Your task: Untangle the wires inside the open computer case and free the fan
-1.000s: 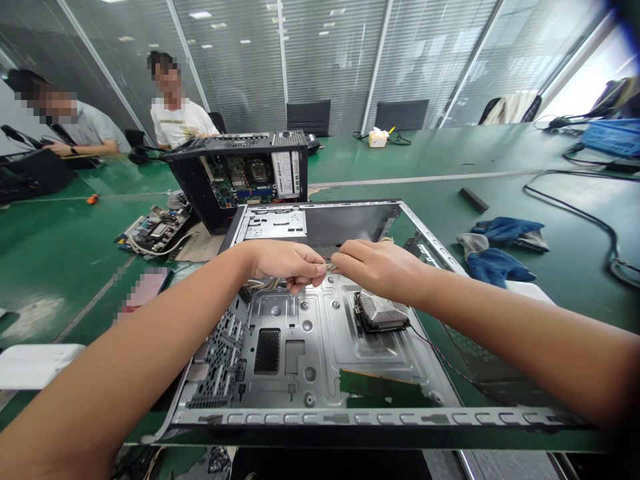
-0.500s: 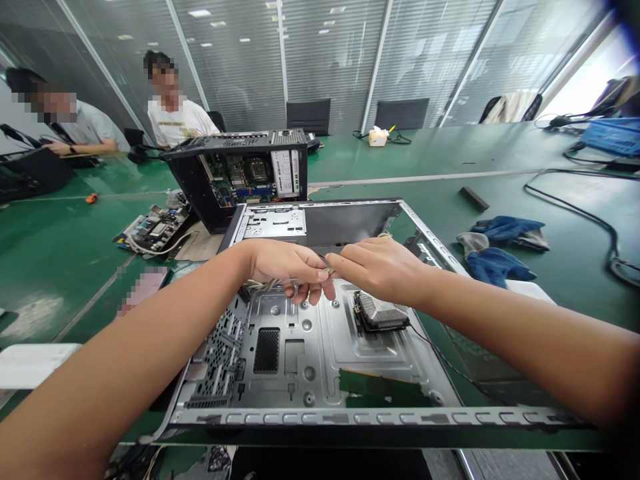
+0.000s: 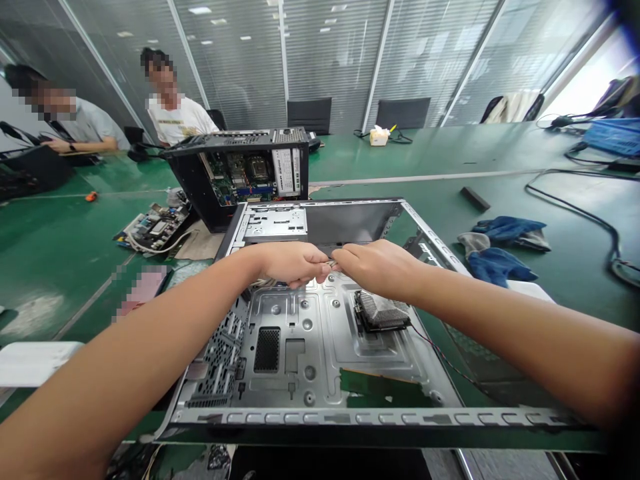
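Note:
Over a computer case (image 3: 320,333) lying on its side, my two hands meet at a light-coloured cable (image 3: 263,284). My left hand (image 3: 295,261) is closed round the cable, part of which shows below the wrist. Knuckles up, my right hand (image 3: 377,267) pinches the same cable right beside the left fingertips. Most of the held stretch is hidden by the fingers. Inside the case, a heatsink (image 3: 383,312) with a thin wire sits below my right hand. Green memory sticks (image 3: 383,387) lie on the case floor near the front rim.
Behind stands an upright black computer case (image 3: 240,170) with its inside exposed. A motherboard (image 3: 157,227) lies to the left. Blue gloves (image 3: 503,247), a dark block (image 3: 474,199) and a black cable (image 3: 580,207) are on the right. Two people sit across the green table (image 3: 440,160).
My left fingers have curled from a loose hold into a tighter grip on the cable. Both hands stay close together above the case.

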Tool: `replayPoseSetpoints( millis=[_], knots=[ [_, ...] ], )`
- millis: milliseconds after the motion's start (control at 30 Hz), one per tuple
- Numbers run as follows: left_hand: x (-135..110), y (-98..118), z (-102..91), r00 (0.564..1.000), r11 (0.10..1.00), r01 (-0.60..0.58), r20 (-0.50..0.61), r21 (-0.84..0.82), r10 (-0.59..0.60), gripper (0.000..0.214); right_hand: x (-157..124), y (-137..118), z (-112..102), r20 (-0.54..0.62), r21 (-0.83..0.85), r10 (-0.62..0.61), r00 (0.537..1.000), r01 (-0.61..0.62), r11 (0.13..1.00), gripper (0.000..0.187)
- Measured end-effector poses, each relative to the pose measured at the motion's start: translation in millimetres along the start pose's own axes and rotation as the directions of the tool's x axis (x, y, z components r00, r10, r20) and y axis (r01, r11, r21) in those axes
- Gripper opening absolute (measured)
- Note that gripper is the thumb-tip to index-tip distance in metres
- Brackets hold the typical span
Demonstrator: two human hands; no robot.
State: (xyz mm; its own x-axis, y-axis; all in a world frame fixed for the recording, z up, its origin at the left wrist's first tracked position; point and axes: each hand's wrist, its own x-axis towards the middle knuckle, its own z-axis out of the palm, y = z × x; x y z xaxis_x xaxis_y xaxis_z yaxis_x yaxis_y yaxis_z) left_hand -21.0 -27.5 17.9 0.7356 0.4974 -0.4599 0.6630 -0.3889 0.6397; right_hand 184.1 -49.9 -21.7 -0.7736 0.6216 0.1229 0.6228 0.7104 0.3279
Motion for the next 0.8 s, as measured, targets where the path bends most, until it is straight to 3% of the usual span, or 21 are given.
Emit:
replayPoseSetpoints(
  millis=[300,500,633,800],
  knots=[
    [2,4,1.3,0.999,0.969,0.047,-0.030,0.242,-0.042,0.036,-1,-4,-2,0.120,-0.014,0.006,0.993,-0.005,1.000,0.031],
    [8,3,5.5,0.997,0.933,0.018,-0.080,0.359,0.012,0.036,3,-8,-6,0.257,0.112,0.056,0.965,-0.088,0.990,0.025],
    [13,5,10.7,0.996,0.866,0.013,-0.080,0.500,0.031,0.035,3,-9,-9,0.362,0.214,0.071,0.929,-0.157,0.964,0.025],
    [16,7,15.8,0.995,0.756,0.071,-0.096,0.651,-0.010,0.033,3,-7,-7,0.391,0.363,0.041,0.920,-0.194,0.911,0.025]
  ],
)
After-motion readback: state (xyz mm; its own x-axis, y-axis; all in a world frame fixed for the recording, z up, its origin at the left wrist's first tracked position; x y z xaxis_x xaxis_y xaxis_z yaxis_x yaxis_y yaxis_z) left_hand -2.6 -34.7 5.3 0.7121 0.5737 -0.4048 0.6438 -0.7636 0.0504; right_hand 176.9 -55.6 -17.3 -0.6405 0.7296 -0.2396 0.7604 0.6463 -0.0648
